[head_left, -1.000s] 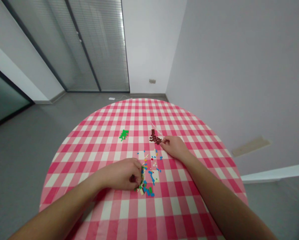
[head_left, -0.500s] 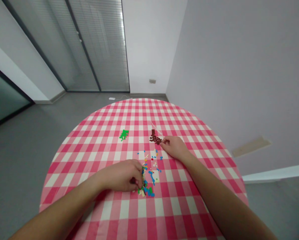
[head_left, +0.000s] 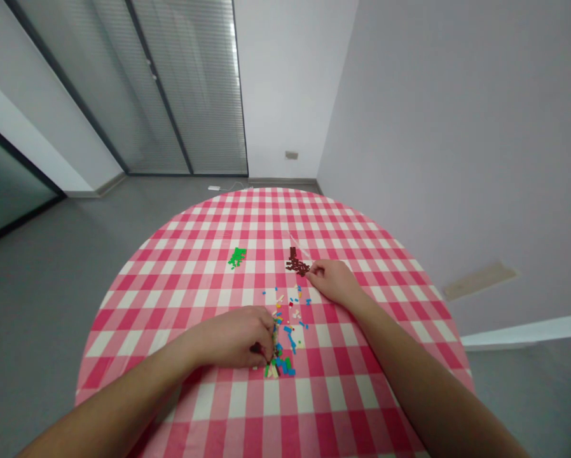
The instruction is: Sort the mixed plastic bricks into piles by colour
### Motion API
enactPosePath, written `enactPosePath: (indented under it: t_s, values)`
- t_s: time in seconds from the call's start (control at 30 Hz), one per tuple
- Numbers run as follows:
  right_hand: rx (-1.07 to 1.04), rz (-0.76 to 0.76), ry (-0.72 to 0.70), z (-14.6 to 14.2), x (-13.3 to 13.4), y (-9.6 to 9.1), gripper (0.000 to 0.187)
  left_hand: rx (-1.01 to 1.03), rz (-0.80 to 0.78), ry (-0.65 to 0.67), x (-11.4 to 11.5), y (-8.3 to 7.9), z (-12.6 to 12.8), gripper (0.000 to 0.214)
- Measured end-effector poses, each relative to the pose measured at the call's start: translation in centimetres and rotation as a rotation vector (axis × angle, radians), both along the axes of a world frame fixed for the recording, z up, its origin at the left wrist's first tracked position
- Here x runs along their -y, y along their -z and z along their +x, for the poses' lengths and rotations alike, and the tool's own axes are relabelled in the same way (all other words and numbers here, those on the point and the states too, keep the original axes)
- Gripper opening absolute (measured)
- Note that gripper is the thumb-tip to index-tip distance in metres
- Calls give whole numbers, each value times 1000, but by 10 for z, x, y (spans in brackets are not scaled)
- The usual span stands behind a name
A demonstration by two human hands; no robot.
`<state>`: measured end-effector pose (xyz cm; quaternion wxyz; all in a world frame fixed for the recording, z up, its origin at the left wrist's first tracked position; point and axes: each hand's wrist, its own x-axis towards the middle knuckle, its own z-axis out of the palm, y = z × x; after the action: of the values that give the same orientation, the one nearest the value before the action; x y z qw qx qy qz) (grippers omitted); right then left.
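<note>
Across the lower part of the view, a round surface [head_left: 314, 407] in pink and white checks, with a bare left forearm [head_left: 123, 404] and right forearm [head_left: 423, 388] coming in from the near corners. Holds the left hand [head_left: 235, 336] low, back upward, at the left side of a mixed pile [head_left: 284, 366] of small cream, blue and green pieces. Curls the fingers of this hand down to the pieces, thumb on the near side; cannot tell how far apart at the tips, nor whether gripping anything in the shadow there. Just right of the left hand, more blue pieces; past these, a loose scatter of blue, white and yellow bits around 1 small red piece [head_left: 291, 304].

Beyond the scatter, rests the right hand [head_left: 334, 280] at the right edge of a brown pile [head_left: 295, 262], thumb and forefinger bent toward each other close to the pieces. Cannot tell whether pinching 1 of them, too small to make out. To the left, well apart from both hands, a green pile [head_left: 237, 256]. Just beyond the brown pile, a thin pale strip [head_left: 299, 244].

Farther off, grey floor [head_left: 137, 222], a small white object [head_left: 213, 187], a glass partition [head_left: 209, 83] and a pale wall [head_left: 409, 127].
</note>
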<state>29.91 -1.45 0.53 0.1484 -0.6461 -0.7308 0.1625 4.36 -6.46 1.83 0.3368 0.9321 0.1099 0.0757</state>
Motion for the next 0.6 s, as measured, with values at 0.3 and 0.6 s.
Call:
enactPosePath:
  t_s: [0.3,0.6]
  values:
    - [-53,13,6,1,1,-1,18,35,-106,-83,1,-7,0,17]
    - [-348,377,-345,-21,25,-9,12,171,-410,-491,-23,6,-19,15]
